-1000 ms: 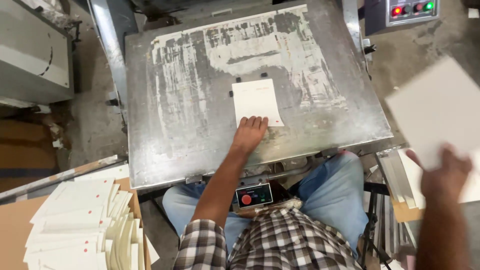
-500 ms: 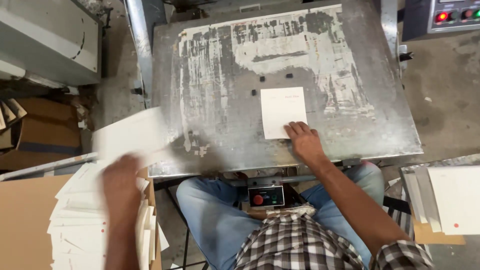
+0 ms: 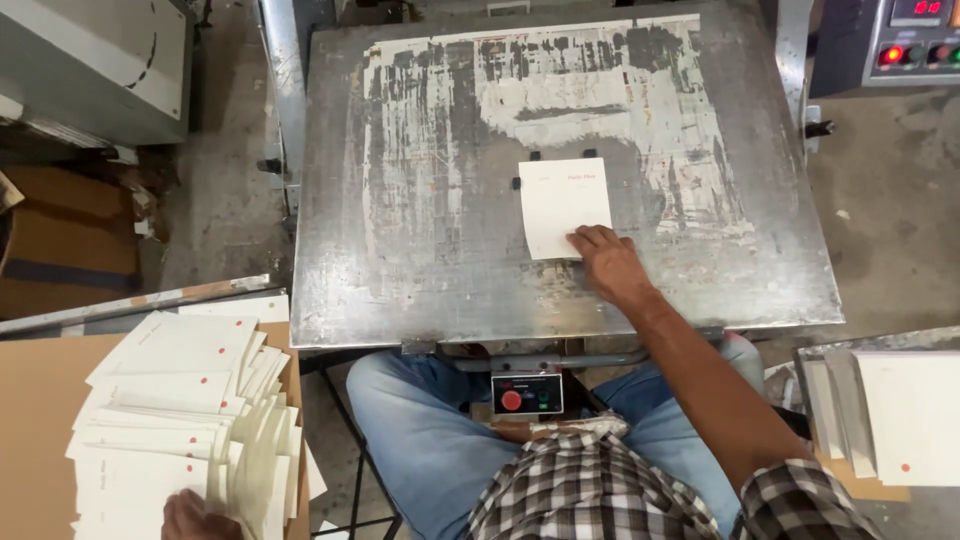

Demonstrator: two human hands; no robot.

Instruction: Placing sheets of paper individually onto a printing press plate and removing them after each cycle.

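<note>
A white card lies flat on the worn metal plate of a press, set against small black stops. My right hand reaches across the plate, its fingertips on the card's lower right corner. My left hand is down at the bottom left edge of the view, only its knuckles showing. It rests on a loose pile of white cards with red dots. Its fingers are hidden.
A small control box with a red button hangs under the plate's front edge, above my knees. A second stack of white cards sits at the right. A panel with red lights is at the top right, and brown cardboard at the left.
My left hand, which held a white card up at the left half a second ago, has dropped to the pile. My right hand stays on the card on the plate.
</note>
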